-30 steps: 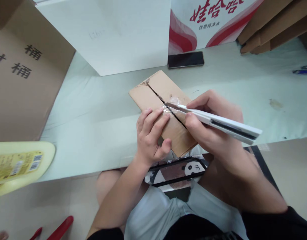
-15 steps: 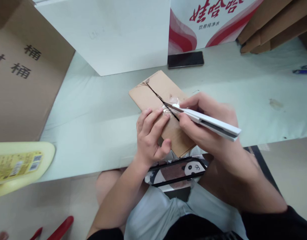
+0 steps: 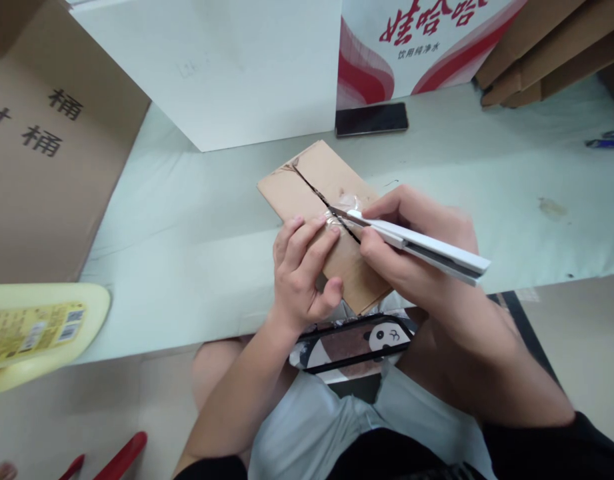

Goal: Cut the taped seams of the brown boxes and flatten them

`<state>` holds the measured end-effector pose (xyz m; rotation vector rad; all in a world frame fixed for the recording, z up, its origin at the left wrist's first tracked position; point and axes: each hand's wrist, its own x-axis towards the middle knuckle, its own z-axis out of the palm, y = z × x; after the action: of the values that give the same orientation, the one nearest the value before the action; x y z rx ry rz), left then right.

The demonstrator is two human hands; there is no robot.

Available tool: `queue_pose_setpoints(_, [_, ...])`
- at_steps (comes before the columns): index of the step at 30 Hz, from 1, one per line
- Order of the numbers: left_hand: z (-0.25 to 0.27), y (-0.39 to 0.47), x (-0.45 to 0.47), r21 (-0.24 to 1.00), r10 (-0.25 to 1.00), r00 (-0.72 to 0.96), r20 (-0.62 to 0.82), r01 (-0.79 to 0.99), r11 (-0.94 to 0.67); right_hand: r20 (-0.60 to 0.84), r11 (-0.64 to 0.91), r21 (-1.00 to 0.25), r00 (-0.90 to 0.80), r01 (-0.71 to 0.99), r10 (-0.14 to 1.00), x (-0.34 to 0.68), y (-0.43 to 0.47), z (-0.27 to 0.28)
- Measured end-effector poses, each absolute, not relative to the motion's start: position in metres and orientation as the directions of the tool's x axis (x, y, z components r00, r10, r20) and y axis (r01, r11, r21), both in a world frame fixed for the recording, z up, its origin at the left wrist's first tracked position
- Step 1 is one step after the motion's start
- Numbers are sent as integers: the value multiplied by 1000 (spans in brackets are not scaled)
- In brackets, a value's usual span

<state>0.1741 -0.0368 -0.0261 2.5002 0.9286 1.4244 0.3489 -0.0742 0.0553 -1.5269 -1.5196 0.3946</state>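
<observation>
A small flat cardboard box [image 3: 307,179] lies on the covered table, with a dark, rough-edged slit running lengthwise across its top. Clear tape [image 3: 349,201] crumples near the middle of this slit. My left hand [image 3: 303,273] lies on the box's left side, fingers stretched out and thumb apart, pressing the cardboard beside the tape. In my right hand [image 3: 411,230] is a white utility knife [image 3: 427,249], gripped between thumb and fingers. The knife's blade tip touches the slit just right of my left fingertips.
A black phone [image 3: 371,120] lies behind the box, before a white carton [image 3: 211,67] and a red-and-white carton [image 3: 367,63]. Large brown cartons [image 3: 61,193] stand left. A yellow labelled object [image 3: 94,313] sits at the table's left edge. A panda-printed item [image 3: 347,343] rests on my lap.
The knife and my right hand have shifted slightly right and toward me along the slit. My left hand and the box have stayed in place.
</observation>
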Motion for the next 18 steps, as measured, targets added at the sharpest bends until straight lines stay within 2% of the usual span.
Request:
queue_pose_setpoints(7, [-27, -37, 174, 385, 562, 368, 740, 454, -804, 375, 180, -726, 163, 664, 912, 349, -73, 54])
queue_pose_setpoints(13, [-26, -37, 175, 398, 563, 363, 742, 437, -807, 414, 232, -759, 176, 608, 893, 348, -75, 55])
queue_pose_setpoints(18, [-26, -36, 174, 411, 562, 366, 742, 414, -812, 367, 200, -788, 184, 582, 912, 347, -79, 60])
